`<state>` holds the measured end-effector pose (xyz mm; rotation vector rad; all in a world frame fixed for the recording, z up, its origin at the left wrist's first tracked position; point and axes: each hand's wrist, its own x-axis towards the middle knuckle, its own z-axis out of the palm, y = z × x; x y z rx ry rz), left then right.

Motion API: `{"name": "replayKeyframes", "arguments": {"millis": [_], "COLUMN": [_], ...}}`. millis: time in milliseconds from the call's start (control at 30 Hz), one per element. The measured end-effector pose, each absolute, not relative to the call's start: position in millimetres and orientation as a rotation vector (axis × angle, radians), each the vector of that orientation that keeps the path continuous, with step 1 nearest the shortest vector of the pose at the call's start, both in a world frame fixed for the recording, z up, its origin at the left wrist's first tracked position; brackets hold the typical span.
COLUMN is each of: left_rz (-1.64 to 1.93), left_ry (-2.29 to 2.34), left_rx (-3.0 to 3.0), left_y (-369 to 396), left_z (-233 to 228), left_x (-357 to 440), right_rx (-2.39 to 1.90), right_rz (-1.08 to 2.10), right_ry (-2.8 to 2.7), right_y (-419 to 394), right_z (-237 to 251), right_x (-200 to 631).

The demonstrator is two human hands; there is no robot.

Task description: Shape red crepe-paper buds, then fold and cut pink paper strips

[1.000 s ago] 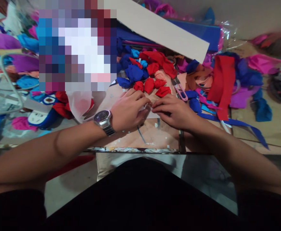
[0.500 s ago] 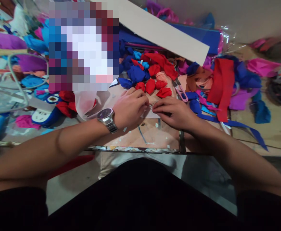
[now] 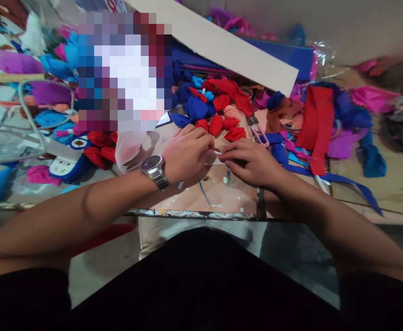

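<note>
Both hands meet over the work table (image 3: 222, 193), fingers bent and tips close together. Between them is a small thin white piece (image 3: 214, 158), like paper or tape, mostly covered by the fingers. My left hand (image 3: 189, 151), with a metal wristwatch (image 3: 155, 170) on its wrist, pinches it from the left. From the right, my right hand (image 3: 248, 158) pinches its other end. Just beyond the fingertips lie several red cloth bundles (image 3: 215, 125) and a dark blue cloth bundle (image 3: 196, 108). Pink-handled thread snips (image 3: 258, 131) rest beyond my right hand.
A long white board (image 3: 236, 53) slants across the back. Red fabric strips (image 3: 319, 124) and a blue ribbon (image 3: 332, 177) lie to the right. At left are a blue-and-white power socket (image 3: 66, 165), a looped cable (image 3: 22, 105) and cloth scraps. A pixelated patch hides the area behind my left hand.
The view shifts slightly. My hands stay nearly in place, their fingers moving a little. The white piece now shows as a flatter, narrower strip between the fingertips.
</note>
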<state>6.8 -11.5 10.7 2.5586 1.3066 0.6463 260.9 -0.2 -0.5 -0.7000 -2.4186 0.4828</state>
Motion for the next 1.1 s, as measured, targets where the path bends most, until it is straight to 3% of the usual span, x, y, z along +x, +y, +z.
{"name": "replayKeyframes", "arguments": {"millis": [300,633,1100], "left_rz": [0.683,0.764,0.806], "left_ry": [1.069,1.216,1.191], "left_rx": [2.503,2.308,2.238], "left_y": [-10.2,-11.0,-11.6], "left_z": [9.3,14.7,20.9], "left_x": [7.3,7.2,7.3], "right_rx": [-0.651,-0.936,-0.935], "right_rz": [0.522,0.605,0.602], "right_ry": [-2.361,-2.107,-2.119], "right_y": [-2.4,-10.3,-13.4], "right_z": [3.0,6.8,7.0], "right_x": [258.8,254.8,252.4]}}
